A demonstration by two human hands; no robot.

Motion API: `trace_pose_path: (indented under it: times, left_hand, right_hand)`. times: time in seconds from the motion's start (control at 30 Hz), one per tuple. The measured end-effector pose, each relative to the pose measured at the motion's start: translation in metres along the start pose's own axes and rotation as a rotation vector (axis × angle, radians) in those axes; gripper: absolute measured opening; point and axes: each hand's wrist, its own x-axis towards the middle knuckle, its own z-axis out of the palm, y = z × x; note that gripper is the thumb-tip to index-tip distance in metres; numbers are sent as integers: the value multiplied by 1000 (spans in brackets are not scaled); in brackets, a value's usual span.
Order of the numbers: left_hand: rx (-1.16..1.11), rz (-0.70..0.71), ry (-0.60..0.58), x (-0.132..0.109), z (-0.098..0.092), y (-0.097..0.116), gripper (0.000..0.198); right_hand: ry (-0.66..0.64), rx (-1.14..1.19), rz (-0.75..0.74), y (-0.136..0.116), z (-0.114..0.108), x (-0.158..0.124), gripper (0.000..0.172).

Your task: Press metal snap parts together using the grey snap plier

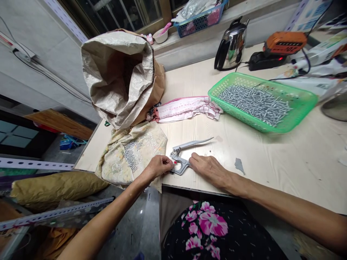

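Note:
Near the table's front edge are grey spring-loaded hand pliers [180, 167], with a red spot by the jaw and the upper handle raised. My right hand [204, 165] is closed around the lower handle. At the jaw end, my left hand [160, 166] has its fingertips pinched together; anything between them is too small to make out. Left of that hand, a heap of small silver metal pins [131, 154] lies on a yellow patterned cloth [154, 139].
A green basket [298, 121] holds many metal pins. An open woven sack [94, 54] stands back left, beside a folded pink-white cloth [181, 110]. Behind are a kettle [233, 43] and an orange battery [284, 42] on a charger. A grey scrap [239, 165] lies right of my hand.

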Motion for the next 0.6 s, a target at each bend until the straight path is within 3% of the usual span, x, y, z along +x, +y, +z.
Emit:
trace_pose_path:
  times: [0.17,0.4,0.6]
  left_hand:
    - [74,-1,-72,7,-6,5,17]
    - [-9,-151,-227,10,-11,13,28]
    - [-4,-203,-301,12,-15,15,39]
  right_hand:
    - [-33,34,27,3,4,2,15]
    - [-97,56,21,1,-4,1,17]
    - [-40,105,-5,4,6,0,17]
